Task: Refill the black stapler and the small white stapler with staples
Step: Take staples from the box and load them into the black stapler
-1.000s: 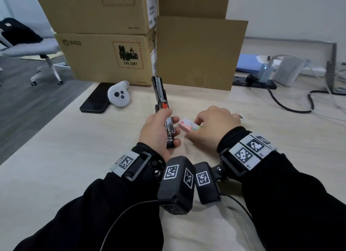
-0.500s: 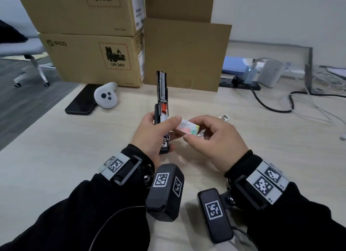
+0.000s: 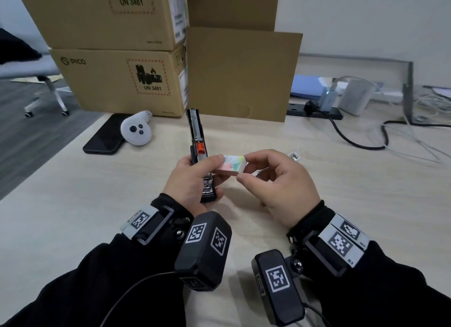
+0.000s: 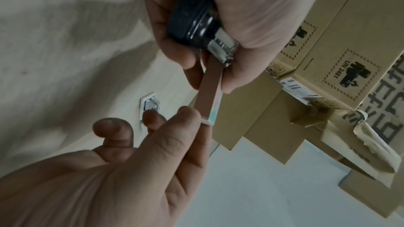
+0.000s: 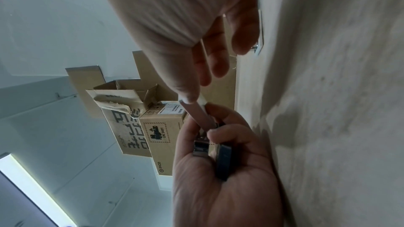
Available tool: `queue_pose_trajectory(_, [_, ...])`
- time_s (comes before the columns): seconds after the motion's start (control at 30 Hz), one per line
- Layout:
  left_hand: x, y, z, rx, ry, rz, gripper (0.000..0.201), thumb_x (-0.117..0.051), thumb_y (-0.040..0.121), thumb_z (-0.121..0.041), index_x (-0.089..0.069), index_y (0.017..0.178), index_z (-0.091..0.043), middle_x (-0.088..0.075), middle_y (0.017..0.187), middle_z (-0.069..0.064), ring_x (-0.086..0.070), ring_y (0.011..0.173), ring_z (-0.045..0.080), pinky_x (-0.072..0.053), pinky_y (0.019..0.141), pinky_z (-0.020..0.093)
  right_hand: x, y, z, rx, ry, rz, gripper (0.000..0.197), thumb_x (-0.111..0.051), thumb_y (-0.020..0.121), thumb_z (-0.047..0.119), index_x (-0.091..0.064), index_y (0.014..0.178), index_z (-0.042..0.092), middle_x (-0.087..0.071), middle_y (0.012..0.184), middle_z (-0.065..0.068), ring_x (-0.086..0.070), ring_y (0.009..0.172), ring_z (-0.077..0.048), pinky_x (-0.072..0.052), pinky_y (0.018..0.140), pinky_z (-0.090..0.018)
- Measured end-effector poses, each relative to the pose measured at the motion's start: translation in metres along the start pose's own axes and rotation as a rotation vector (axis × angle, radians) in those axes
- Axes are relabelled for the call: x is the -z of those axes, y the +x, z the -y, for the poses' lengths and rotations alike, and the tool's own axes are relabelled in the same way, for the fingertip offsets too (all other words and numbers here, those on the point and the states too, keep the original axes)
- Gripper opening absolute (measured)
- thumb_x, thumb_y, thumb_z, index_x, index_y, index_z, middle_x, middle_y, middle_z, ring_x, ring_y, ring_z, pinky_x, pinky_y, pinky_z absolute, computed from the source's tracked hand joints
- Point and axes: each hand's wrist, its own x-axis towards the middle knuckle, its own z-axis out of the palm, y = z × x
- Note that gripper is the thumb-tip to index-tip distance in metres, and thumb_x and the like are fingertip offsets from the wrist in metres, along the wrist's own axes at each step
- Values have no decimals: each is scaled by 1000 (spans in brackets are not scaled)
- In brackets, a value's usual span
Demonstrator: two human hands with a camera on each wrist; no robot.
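Opened black metal stapler in left hand; small pastel cardboard staple box immediately right, small white stapler on pale wooden table beyond.

Lower cardboard box in front of me reads "PICO" and "UN 3481" inside a red dashed hazard label. Upper cardboard box repeats "UN 3481". Print on the staple box I hold: possibly a brand, unreadable.

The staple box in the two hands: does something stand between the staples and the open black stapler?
Yes, the box itself. The staple box looks closed, pinched between the left hand and right hand, so no staples are out. The black stapler is open in the left hand; nothing else visibly blocks its channel.
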Motion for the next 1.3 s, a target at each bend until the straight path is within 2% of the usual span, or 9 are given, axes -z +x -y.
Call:
queue_pose_trajectory(0.1, [-1,-1,0,1,6,10,31,-74,85,-13,-56,111,-12,-75,74,5,-71,60,14,-41,43,21,0,-1,0,8,20,-10,22,-80,80,16,-72,98,24,-75,89,12,-59,64,-5,-48,53,-23])
queue_pose_trajectory(0.23, [-1,-2,0,2,20,11,32,-74,85,-13,-55,112,-13,-74,78,5,-71,60,13,-42,43,22,-1,-1,-1,33,20,14,20,-76,78,18,-69,96,24,-73,84,17,-61,65,-5,-49,55,-26])
queue_pose_trajectory(0.37, [-1,-1,1,10,36,32,27,-72,86,-13,-55,106,-14,-74,72,3,-69,58,13,-41,41,21,0,-1,1,66,-3,27,22,-76,81,9,-67,96,22,-69,82,24,-57,63,-1,-50,62,-23])
queue_pose_trajectory(0.5, [-2,-1,3,26,16,51,30,-71,86,-11,-53,111,-14,-73,69,4,-67,53,14,-41,39,21,-2,-2,3,99,-27,4,21,-73,76,18,-66,95,25,-67,83,26,-57,63,0,-50,67,-22])
queue_pose_trajectory(0.57, [-3,-1,3,13,0,52,32,-71,86,-10,-53,111,-14,-73,67,4,-67,52,14,-40,38,21,-2,-2,4,111,-32,-17,20,-76,77,17,-66,93,24,-68,83,24,-58,63,-3,-50,67,-23])
queue_pose_trajectory(0.7, [-4,-1,4,-8,-13,32,39,-74,83,-8,-54,117,-10,-76,71,5,-70,56,15,-41,38,22,0,-2,5,109,-47,-44,22,-78,79,10,-66,88,25,-70,83,24,-61,66,-15,-50,64,-21])
queue_pose_trajectory(0.93, [-3,1,5,-4,-1,23,36,-73,84,-6,-52,113,-13,-74,69,5,-69,53,14,-42,39,22,-2,-1,2,83,-26,0,17,-70,72,22,-64,88,23,-66,77,28,-54,59,0,-47,59,-16])
queue_pose_trajectory(1.1, [-3,2,7,-18,11,0,38,-74,83,-9,-53,114,-13,-70,87,10,-68,56,14,-44,39,24,-3,1,1,73,14,31,20,-74,73,27,-64,90,23,-67,75,21,-55,60,-7,-47,59,-21])
queue_pose_trajectory(1.3, [-2,2,8,-41,12,2,42,-74,84,-7,-52,119,-10,-71,82,11,-68,55,16,-44,40,25,-5,2,-4,-7,95,65,23,-73,72,38,-61,90,31,-62,65,9,-52,54,-10,-39,44,-19])
